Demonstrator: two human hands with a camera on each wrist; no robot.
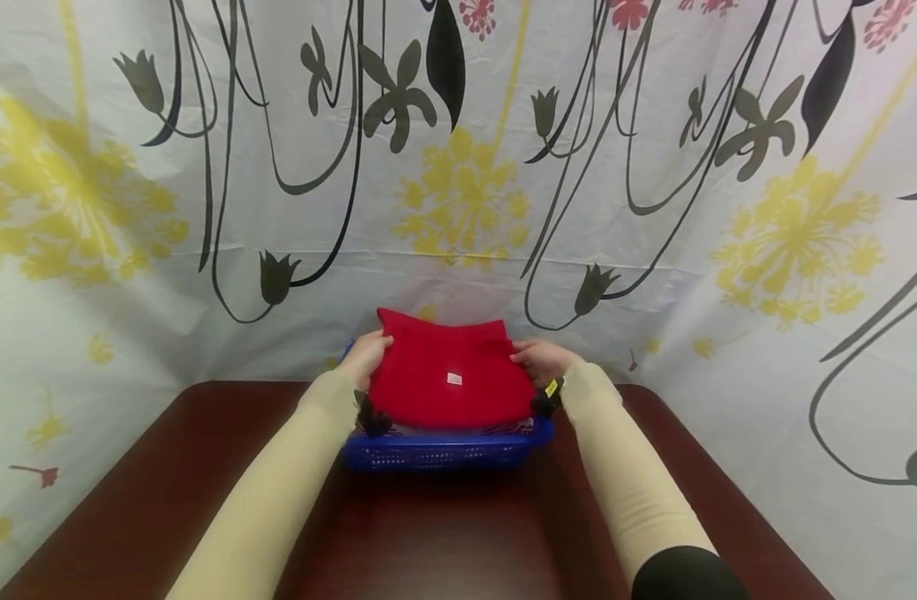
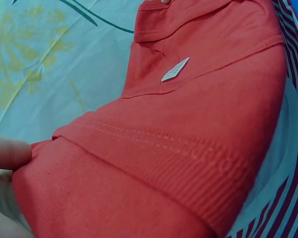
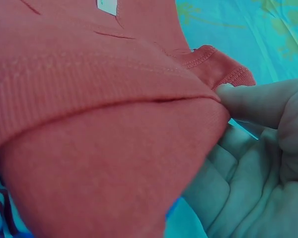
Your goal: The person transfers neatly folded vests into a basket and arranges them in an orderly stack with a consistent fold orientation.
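A folded red garment [image 1: 451, 350] with ribbed bands and a small white label [image 1: 454, 378] is held over a blue basket [image 1: 436, 457]. My left hand [image 1: 366, 357] pinches its left edge between thumb and fingers; the left wrist view shows the fingers at one corner of the cloth. At the opposite edge my right hand [image 1: 544, 358] has hold of it, and in the right wrist view the thumb [image 3: 253, 101] presses on the folded corner with the fingers beneath. Striped cloth [image 2: 268, 225] lies under the garment, most of it hidden.
The basket stands on a dark reddish-brown table [image 1: 428, 533], close to its far edge. Behind and at both sides hangs a white sheet [image 1: 203, 325] printed with flowers and stems. Both wrists wear dark bands.
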